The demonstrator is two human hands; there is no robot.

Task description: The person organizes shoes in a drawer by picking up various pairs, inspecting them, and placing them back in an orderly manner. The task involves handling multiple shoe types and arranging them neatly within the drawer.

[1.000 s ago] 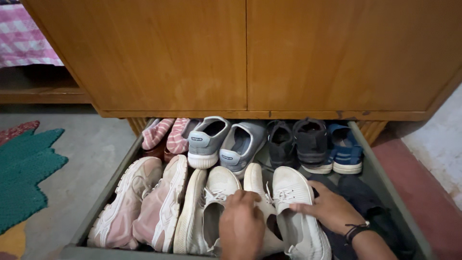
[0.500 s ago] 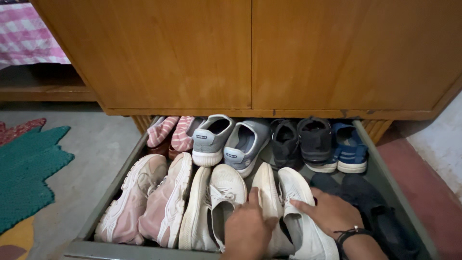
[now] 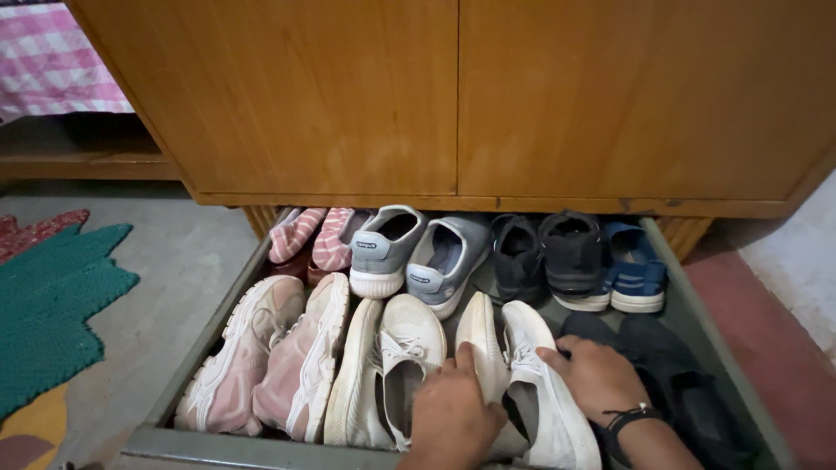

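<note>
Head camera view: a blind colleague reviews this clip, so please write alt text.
Two hands, left hand and right hand, rest on a pair of white sneakers in an open drawer of shoes under a wooden cabinet.

A wooden cabinet (image 3: 453,96) with two closed doors fills the upper frame. Left of it lies grey floor (image 3: 174,261) bearing a green mat (image 3: 52,305). Right of it, a reddish floor strip (image 3: 766,331) meets a pale wall (image 3: 801,252).
</note>
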